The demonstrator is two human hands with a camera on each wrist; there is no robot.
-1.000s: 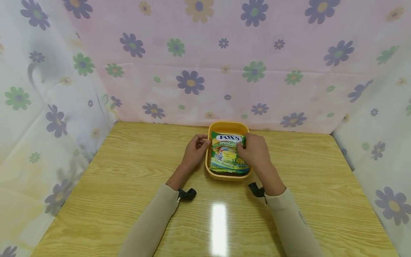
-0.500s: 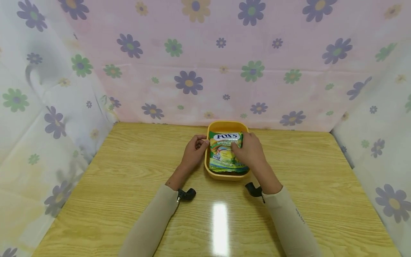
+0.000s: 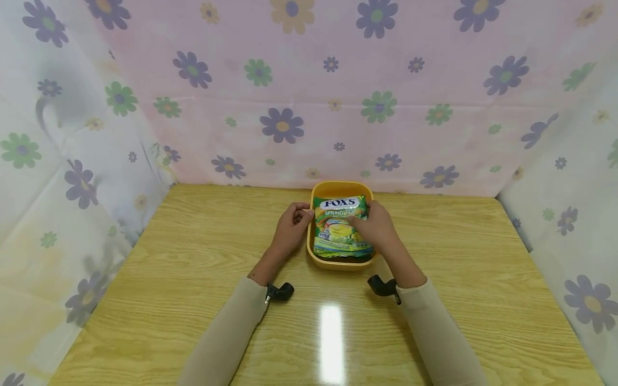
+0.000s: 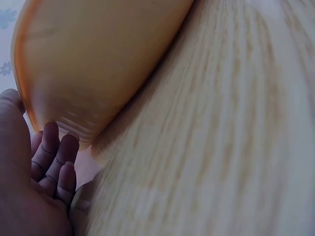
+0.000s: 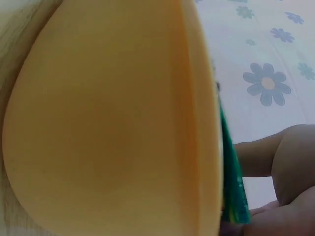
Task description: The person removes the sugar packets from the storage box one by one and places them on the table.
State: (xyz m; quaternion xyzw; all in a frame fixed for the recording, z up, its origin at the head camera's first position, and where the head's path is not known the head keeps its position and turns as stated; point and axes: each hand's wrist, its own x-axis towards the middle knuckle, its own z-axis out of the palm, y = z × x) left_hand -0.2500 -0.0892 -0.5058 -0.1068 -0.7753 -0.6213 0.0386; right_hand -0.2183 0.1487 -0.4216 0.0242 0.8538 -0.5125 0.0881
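Note:
A green candy bag (image 3: 338,228), printed "FOX'S SPRING TEA", lies face up inside a yellow plastic tub (image 3: 340,186) by the back of the table. My right hand (image 3: 380,229) pinches the bag's right edge, its thumb on the printed front. In the right wrist view, the bag's green edge (image 5: 235,182) sticks up past the tub's rim. On the other side, my left hand (image 3: 288,230) holds the tub's left rim with the thumb. Its other fingers (image 4: 67,147) curl against the outer wall in the left wrist view. Whatever lies under the bag is mostly hidden.
The tub stands on a wood-grain table (image 3: 217,230), close to a pink flowered cloth (image 3: 309,128) behind it. Similar white cloth hangs at both sides. A small black device (image 3: 281,292) is strapped at each wrist, and a light reflection streaks the tabletop.
My right hand has shifted slightly left with the bag, which now lies farther left and a little higher in the tub, its top slightly tilted. My left hand keeps its place.

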